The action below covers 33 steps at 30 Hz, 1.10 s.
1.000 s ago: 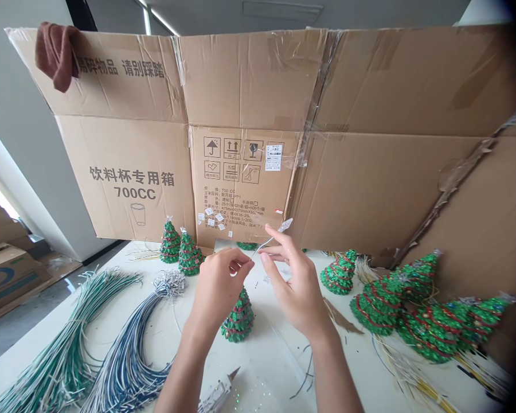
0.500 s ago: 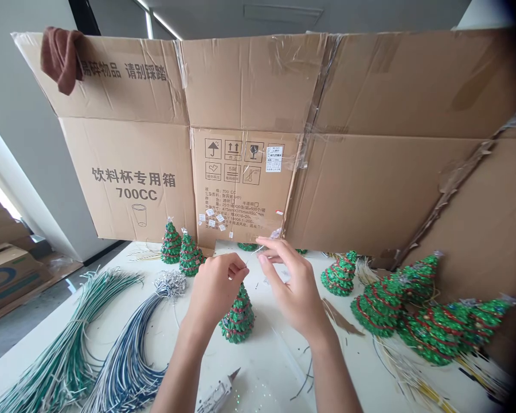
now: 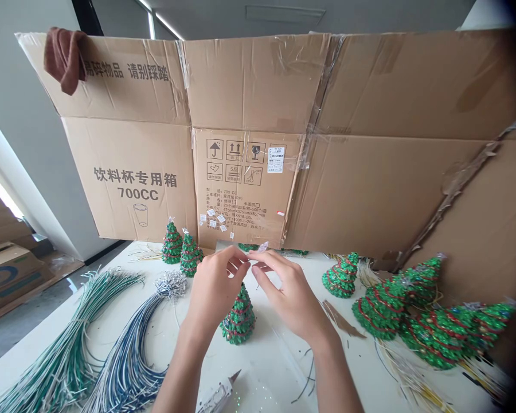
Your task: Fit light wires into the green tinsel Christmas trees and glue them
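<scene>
My left hand (image 3: 219, 278) is closed in a pinch, with a thin wire mostly hidden at its fingertips. Against it come the fingertips of my right hand (image 3: 286, 287), with thumb and index bent. A small translucent, star-like ornament (image 3: 263, 246) shows just behind the right fingers and seems held there. Below both hands a green tinsel Christmas tree (image 3: 238, 321) with red garland stands upright on the white table (image 3: 279, 373); its top is partly covered by my left hand.
Bundles of green-white cords (image 3: 69, 338) and blue-white cords (image 3: 133, 344) lie left. A utility knife (image 3: 217, 396) with its blade out lies in front. More small trees (image 3: 378, 304) stand or lean right, others (image 3: 172, 244) back left. A cardboard screen (image 3: 241, 86) closes the back.
My right hand's fingertips have moved left and down to meet the left hand's, and the translucent ornament moved with them. The wire seen between the hands is now hidden.
</scene>
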Each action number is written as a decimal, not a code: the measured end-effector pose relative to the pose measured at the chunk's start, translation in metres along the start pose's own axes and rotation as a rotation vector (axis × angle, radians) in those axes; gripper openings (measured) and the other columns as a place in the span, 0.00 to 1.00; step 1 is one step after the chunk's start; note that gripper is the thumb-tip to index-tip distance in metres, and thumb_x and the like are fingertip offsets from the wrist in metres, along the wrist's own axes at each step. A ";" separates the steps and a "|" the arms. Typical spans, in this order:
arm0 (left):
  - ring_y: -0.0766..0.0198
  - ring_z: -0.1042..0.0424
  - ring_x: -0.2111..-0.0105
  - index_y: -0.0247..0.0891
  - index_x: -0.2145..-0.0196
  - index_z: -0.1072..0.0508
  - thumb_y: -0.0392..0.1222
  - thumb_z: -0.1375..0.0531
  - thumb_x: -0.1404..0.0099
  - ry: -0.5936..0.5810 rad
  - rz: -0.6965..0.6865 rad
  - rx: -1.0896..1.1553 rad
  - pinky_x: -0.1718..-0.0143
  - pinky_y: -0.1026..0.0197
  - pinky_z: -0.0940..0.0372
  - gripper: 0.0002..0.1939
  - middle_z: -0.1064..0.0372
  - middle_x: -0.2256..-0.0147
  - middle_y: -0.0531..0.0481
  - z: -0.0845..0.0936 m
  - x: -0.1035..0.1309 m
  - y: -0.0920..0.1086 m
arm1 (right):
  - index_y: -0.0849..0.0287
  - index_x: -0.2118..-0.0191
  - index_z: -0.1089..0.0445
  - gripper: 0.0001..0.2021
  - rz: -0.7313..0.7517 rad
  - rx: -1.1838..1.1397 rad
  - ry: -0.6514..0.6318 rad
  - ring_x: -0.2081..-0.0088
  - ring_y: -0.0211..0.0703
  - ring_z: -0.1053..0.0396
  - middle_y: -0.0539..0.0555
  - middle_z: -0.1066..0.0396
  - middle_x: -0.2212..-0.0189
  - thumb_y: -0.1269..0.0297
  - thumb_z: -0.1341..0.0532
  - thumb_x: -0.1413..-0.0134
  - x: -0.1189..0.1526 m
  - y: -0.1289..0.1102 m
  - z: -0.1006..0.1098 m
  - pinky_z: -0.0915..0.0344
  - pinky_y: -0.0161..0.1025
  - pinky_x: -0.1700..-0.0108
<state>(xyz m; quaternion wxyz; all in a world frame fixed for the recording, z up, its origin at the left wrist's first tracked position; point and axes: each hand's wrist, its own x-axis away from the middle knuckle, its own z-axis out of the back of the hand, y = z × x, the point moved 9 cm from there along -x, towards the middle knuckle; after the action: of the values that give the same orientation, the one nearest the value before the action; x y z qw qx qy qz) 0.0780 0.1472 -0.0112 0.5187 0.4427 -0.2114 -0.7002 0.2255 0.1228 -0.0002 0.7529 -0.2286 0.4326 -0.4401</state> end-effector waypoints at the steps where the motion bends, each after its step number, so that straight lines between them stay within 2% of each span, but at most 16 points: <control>1: 0.59 0.21 0.68 0.44 0.63 0.20 0.42 0.38 0.29 0.001 0.002 -0.008 0.62 0.57 0.32 0.06 0.18 0.66 0.53 0.000 0.000 0.000 | 0.45 0.40 0.22 0.14 -0.003 0.000 -0.003 0.47 0.50 0.20 0.54 0.22 0.40 0.62 0.41 0.23 0.000 0.000 0.000 0.22 0.49 0.46; 6: 0.60 0.21 0.67 0.44 0.65 0.20 0.41 0.37 0.29 -0.023 0.011 -0.031 0.61 0.57 0.32 0.07 0.18 0.67 0.55 -0.002 0.000 -0.003 | 0.45 0.46 0.21 0.12 0.015 -0.008 -0.006 0.46 0.49 0.21 0.52 0.22 0.43 0.62 0.42 0.23 0.000 0.000 0.001 0.23 0.47 0.47; 10: 0.59 0.21 0.66 0.44 0.66 0.19 0.41 0.36 0.29 -0.045 0.020 -0.036 0.61 0.57 0.32 0.07 0.18 0.67 0.54 -0.004 -0.001 -0.003 | 0.47 0.48 0.26 0.07 -0.011 -0.082 0.028 0.47 0.49 0.21 0.55 0.22 0.43 0.59 0.41 0.23 0.000 0.004 0.003 0.22 0.42 0.56; 13: 0.57 0.21 0.66 0.44 0.65 0.19 0.41 0.37 0.29 -0.056 0.020 -0.044 0.62 0.57 0.32 0.07 0.18 0.67 0.52 -0.005 0.000 -0.004 | 0.46 0.41 0.32 0.12 -0.053 -0.131 0.042 0.47 0.50 0.21 0.57 0.23 0.42 0.57 0.40 0.24 0.000 0.008 0.002 0.22 0.42 0.58; 16: 0.56 0.21 0.66 0.44 0.65 0.19 0.41 0.37 0.28 -0.071 0.017 -0.061 0.61 0.57 0.32 0.07 0.18 0.67 0.52 -0.007 0.000 -0.006 | 0.43 0.31 0.39 0.21 -0.073 -0.135 0.046 0.48 0.49 0.20 0.57 0.23 0.42 0.57 0.41 0.23 0.001 0.011 0.001 0.21 0.47 0.51; 18: 0.56 0.21 0.67 0.44 0.65 0.20 0.41 0.37 0.28 -0.070 0.008 -0.077 0.61 0.56 0.32 0.08 0.18 0.67 0.52 -0.007 0.000 -0.006 | 0.43 0.28 0.41 0.24 -0.064 -0.132 0.051 0.47 0.49 0.21 0.57 0.22 0.42 0.58 0.41 0.23 0.000 0.011 0.001 0.22 0.49 0.48; 24: 0.55 0.20 0.67 0.44 0.66 0.19 0.40 0.37 0.29 -0.092 0.005 -0.137 0.63 0.56 0.32 0.07 0.18 0.68 0.51 -0.009 -0.001 -0.007 | 0.43 0.36 0.30 0.16 -0.076 -0.086 0.027 0.46 0.51 0.21 0.55 0.19 0.46 0.57 0.41 0.24 -0.001 0.015 0.000 0.23 0.43 0.57; 29: 0.55 0.20 0.67 0.44 0.66 0.20 0.37 0.37 0.30 -0.108 0.030 -0.176 0.62 0.56 0.32 0.07 0.18 0.68 0.52 -0.010 0.000 -0.008 | 0.46 0.44 0.27 0.09 -0.089 -0.077 0.017 0.47 0.51 0.20 0.55 0.17 0.50 0.57 0.41 0.23 -0.001 0.016 0.000 0.26 0.41 0.60; 33: 0.53 0.19 0.66 0.44 0.67 0.20 0.35 0.37 0.32 -0.133 0.018 -0.199 0.62 0.56 0.32 0.07 0.18 0.69 0.51 -0.012 0.001 -0.009 | 0.47 0.48 0.25 0.08 -0.089 -0.068 0.010 0.50 0.52 0.18 0.54 0.16 0.54 0.57 0.41 0.24 -0.001 0.016 -0.001 0.24 0.42 0.59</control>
<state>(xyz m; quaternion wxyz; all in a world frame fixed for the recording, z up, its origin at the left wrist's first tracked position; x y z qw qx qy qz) 0.0830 0.1517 -0.0249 0.5510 0.3398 -0.1786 -0.7410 0.2315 0.1321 -0.0119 0.7221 -0.2710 0.4406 -0.4594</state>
